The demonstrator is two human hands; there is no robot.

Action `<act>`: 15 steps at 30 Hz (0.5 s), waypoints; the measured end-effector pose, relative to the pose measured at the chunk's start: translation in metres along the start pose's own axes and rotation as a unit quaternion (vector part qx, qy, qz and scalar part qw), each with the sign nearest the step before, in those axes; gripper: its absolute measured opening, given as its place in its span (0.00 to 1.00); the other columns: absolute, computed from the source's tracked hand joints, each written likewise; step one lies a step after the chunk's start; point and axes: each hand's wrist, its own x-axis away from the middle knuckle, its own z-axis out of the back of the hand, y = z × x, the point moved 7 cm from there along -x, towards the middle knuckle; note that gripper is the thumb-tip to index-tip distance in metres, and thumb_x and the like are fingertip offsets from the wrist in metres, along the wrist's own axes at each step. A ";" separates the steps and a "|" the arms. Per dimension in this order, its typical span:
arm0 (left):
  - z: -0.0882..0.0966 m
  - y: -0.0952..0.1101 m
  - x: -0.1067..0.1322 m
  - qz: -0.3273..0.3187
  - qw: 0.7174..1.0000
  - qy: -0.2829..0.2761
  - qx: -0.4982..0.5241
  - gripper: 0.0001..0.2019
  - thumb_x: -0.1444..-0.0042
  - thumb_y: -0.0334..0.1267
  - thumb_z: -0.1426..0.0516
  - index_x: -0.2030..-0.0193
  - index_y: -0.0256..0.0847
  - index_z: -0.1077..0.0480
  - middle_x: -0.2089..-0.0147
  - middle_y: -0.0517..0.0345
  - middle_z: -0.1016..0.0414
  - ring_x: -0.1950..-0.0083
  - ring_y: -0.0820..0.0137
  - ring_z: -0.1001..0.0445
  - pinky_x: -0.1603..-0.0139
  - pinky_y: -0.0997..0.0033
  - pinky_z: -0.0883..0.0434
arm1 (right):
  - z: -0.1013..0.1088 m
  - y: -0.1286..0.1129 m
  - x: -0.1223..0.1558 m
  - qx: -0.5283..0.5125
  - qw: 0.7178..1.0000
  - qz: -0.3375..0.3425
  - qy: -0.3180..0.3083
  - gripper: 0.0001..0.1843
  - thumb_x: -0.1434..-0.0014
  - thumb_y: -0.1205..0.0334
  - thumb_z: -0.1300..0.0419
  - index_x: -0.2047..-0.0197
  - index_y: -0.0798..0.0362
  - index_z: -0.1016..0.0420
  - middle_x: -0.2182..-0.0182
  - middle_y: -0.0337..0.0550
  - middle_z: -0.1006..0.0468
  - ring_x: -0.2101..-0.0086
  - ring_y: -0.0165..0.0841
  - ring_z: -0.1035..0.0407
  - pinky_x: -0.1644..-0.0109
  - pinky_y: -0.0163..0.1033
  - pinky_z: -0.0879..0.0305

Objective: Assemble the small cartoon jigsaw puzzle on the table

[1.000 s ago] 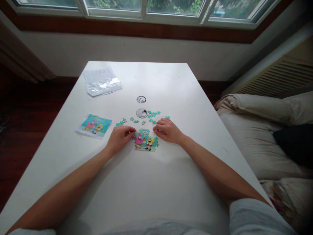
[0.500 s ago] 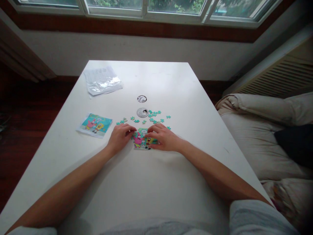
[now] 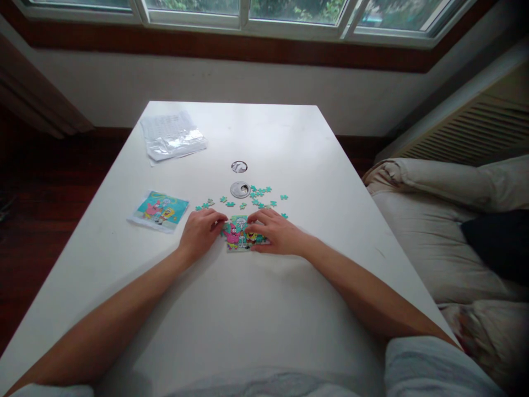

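Spanning most of the view, the white table point(image 3: 264, 309) carries everything; a cushioned seat point(image 3: 446, 231) lies to its right. Both forearms reach in from the near edge. Compared with a second ago, the right hand point(image 3: 276, 231) has slid leftward from beside the partly assembled cartoon jigsaw point(image 3: 238, 234) to lie across its right portion, fingers flat and spread, pressing rather than gripping; likely seating a piece. The left hand point(image 3: 201, 230) stays at the jigsaw's left edge, fingers curled against it, steadying; whether it pinches a piece, cannot tell. Farther left lies the reference picture point(image 3: 159, 210). At the far left corner sits a clear plastic bag point(image 3: 173, 137), seemingly flat, contents unclear. Loose teal pieces point(image 3: 258, 196) scatter beyond the jigsaw, beside a small round metal lid point(image 3: 240, 189).
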 end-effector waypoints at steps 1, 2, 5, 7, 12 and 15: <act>0.000 0.000 0.000 0.002 1.000 0.001 -0.002 0.08 0.34 0.34 0.42 0.55 0.45 0.21 0.56 0.57 0.19 0.55 0.64 0.23 0.52 0.63 0.33 | 0.000 0.000 0.000 -0.002 1.000 0.000 0.002 0.24 0.35 0.45 0.36 0.42 0.49 0.24 0.45 0.54 0.26 0.45 0.46 0.34 0.40 0.53 0.38; 0.000 -0.001 0.000 0.003 1.000 0.001 -0.004 0.08 0.34 0.34 0.42 0.55 0.45 0.21 0.56 0.57 0.18 0.55 0.64 0.23 0.52 0.63 0.33 | 0.000 0.001 0.000 -0.003 1.000 0.000 0.003 0.24 0.36 0.45 0.35 0.42 0.49 0.25 0.45 0.54 0.26 0.46 0.46 0.34 0.41 0.53 0.38; 0.000 -0.002 0.000 0.008 1.000 0.000 -0.006 0.08 0.34 0.34 0.42 0.55 0.45 0.21 0.56 0.57 0.18 0.56 0.64 0.23 0.52 0.63 0.33 | 0.000 0.001 0.001 -0.005 1.000 0.001 0.007 0.23 0.36 0.45 0.35 0.43 0.49 0.25 0.46 0.54 0.26 0.46 0.46 0.34 0.41 0.53 0.38; 0.000 -0.001 0.000 0.006 1.000 -0.002 0.000 0.08 0.34 0.34 0.42 0.55 0.45 0.21 0.56 0.57 0.19 0.56 0.64 0.23 0.52 0.63 0.33 | 0.000 0.001 0.001 -0.005 1.000 0.002 0.007 0.23 0.36 0.46 0.35 0.43 0.49 0.25 0.46 0.54 0.26 0.46 0.46 0.34 0.41 0.53 0.38; 0.000 0.001 0.000 0.001 1.000 -0.005 0.009 0.08 0.34 0.34 0.42 0.55 0.44 0.21 0.57 0.56 0.19 0.58 0.66 0.24 0.54 0.64 0.32 | 0.000 0.002 0.001 -0.005 1.000 0.001 0.005 0.23 0.36 0.45 0.35 0.43 0.49 0.25 0.46 0.54 0.26 0.47 0.46 0.34 0.41 0.53 0.38; 0.000 0.001 0.001 0.003 1.000 -0.009 0.014 0.07 0.35 0.36 0.41 0.56 0.44 0.21 0.59 0.56 0.20 0.61 0.67 0.25 0.56 0.66 0.32 | 0.001 0.002 0.001 -0.007 1.000 0.002 0.007 0.23 0.36 0.46 0.35 0.44 0.48 0.24 0.46 0.54 0.26 0.47 0.46 0.34 0.41 0.53 0.37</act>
